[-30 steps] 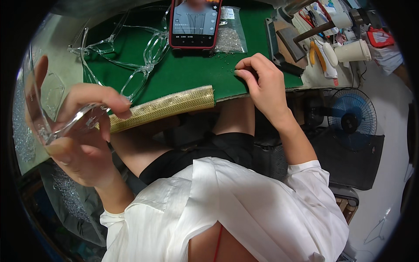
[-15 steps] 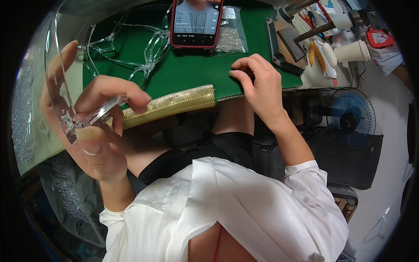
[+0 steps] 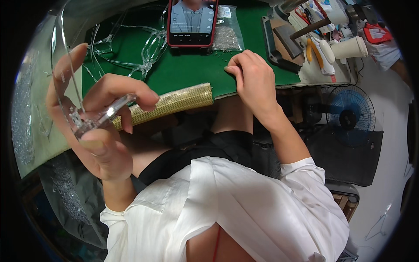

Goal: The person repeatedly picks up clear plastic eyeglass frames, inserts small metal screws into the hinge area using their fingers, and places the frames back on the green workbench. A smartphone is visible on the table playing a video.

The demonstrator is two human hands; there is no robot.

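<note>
My left hand [image 3: 114, 159] is closed on a clear plastic eyeglass frame [image 3: 114, 110], gripped between thumb and fingers. The frame's long thin temples rise past the fingertips. At the front of the green mat [image 3: 192, 70], my right hand [image 3: 258, 85] has its thumb and index finger pinched together; whatever may be between them is too small to make out. Tiny dark metal bits [image 3: 223, 56] lie scattered just beyond those fingertips, beside a clear bag of small metal parts [image 3: 228, 38]. More clear eyeglass frames [image 3: 144, 70] rest on the mat's left part.
A phone [image 3: 192, 43] in a red case stands at the back. A gold mesh-patterned strip [image 3: 183, 98] runs along the front edge. To the right are a bench press tool [image 3: 283, 48], orange-handled pliers [image 3: 311, 51], a white cup [image 3: 351, 47] and a fan [image 3: 349, 117].
My left hand has moved slightly right with the eyeglass frame, which has turned a little. My right hand has shifted slightly left and away from me, its fingers still pinched.
</note>
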